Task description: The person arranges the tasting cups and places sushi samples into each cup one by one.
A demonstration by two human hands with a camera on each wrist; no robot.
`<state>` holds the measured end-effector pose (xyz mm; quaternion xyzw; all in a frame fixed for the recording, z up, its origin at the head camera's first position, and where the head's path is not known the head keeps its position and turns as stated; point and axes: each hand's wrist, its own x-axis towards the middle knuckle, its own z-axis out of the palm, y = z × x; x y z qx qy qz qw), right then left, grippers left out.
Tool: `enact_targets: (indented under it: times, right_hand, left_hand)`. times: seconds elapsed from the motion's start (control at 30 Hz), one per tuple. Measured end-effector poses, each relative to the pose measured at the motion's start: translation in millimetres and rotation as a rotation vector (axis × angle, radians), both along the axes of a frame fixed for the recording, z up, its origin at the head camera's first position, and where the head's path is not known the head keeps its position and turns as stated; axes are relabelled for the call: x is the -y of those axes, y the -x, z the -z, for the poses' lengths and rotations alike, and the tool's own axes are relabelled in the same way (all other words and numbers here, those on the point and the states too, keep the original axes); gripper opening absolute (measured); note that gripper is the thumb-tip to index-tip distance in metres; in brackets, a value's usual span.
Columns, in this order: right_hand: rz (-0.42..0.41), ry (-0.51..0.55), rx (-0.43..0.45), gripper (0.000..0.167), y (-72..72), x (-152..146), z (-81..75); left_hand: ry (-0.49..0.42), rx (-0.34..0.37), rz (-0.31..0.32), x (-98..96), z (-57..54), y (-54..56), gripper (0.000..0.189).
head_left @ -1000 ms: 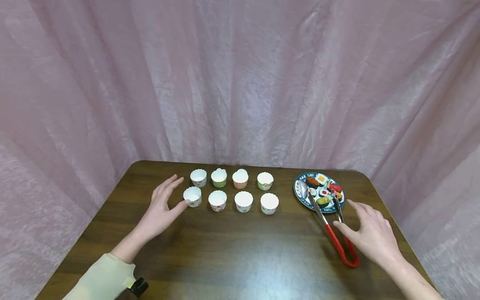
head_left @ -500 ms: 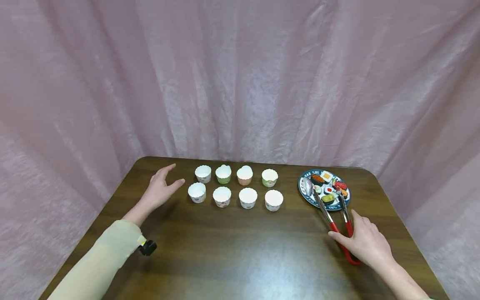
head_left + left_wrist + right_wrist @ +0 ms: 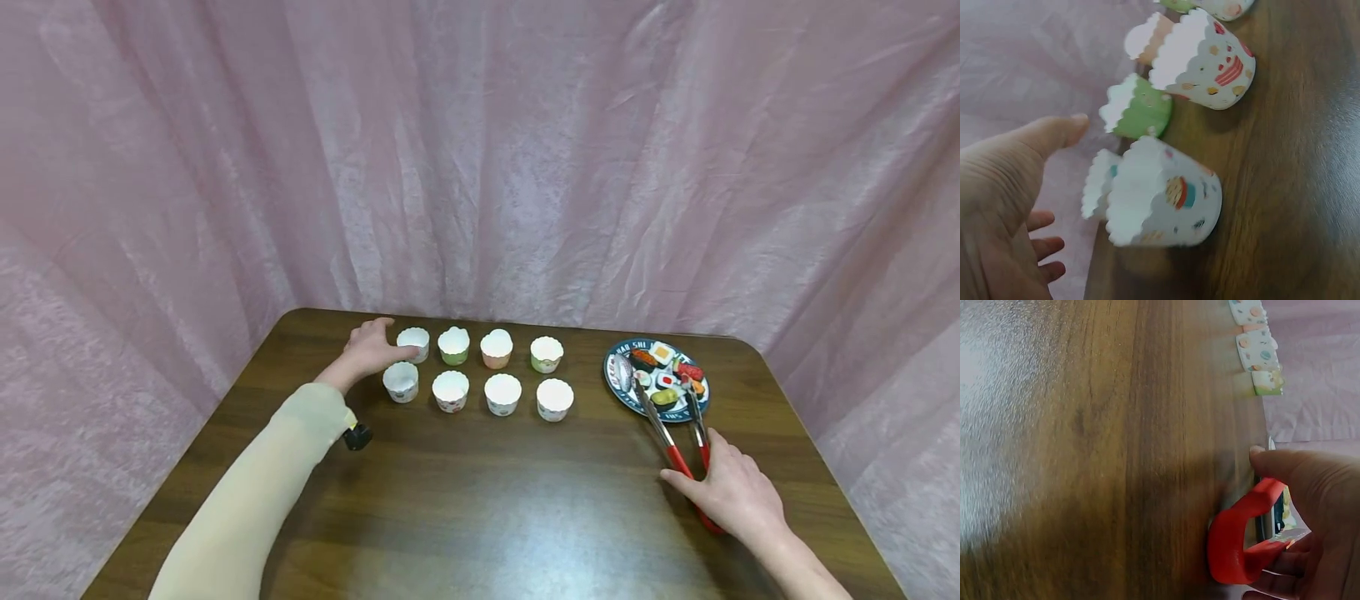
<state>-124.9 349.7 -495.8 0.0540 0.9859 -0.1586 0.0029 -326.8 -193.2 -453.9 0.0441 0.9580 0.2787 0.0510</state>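
In the head view my left hand [image 3: 369, 350] is at the back left paper baking cup [image 3: 413, 343], thumb in front of it and fingers beyond. The left wrist view shows the hand spread, with a gap to the front cup [image 3: 1166, 197]; contact with the back cup cannot be told. My right hand [image 3: 738, 493] hovers over the red handles of the tongs [image 3: 678, 461], thumb on one side and fingers on the other, not visibly squeezing. The tongs' metal ends lie on a round blue-rimmed plate [image 3: 613, 392] bearing several sushi pieces [image 3: 664, 380].
Several patterned paper cups [image 3: 502, 393] stand in two rows on the brown wooden table [image 3: 480, 500]. Behind the table hangs a pink curtain [image 3: 480, 167]. A black device [image 3: 357, 436] is strapped at the left wrist.
My left hand first draws back from the front left cup, then reaches right to the back left one. The right hand has come left over the tongs' handles.
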Motion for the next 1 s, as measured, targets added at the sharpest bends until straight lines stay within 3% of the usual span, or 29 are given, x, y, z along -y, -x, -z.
enact_targets:
  times: [0.2, 0.5, 0.8, 1.0]
  right_hand:
    - [0.020, 0.000, -0.009, 0.116, -0.4, 0.3, 3.3]
    - [0.046, 0.023, -0.029, 0.102, 1.9, -1.5, 6.8]
    - [0.060, 0.036, -0.038, 0.085, 1.5, 1.0, 7.7]
    - [0.084, 0.047, -0.013, 0.087, 1.7, 1.4, 6.1]
  left_hand:
    - [0.111, 0.057, -0.043, -22.9, 2.6, 6.0, 0.101]
    - [0.179, 0.098, -0.077, -30.0, 3.6, 13.9, 0.087]
    - [0.178, 0.071, -0.082, -27.6, 10.6, 14.8, 0.077]
    - [0.140, 0.043, -0.062, -26.1, 14.4, 17.2, 0.077]
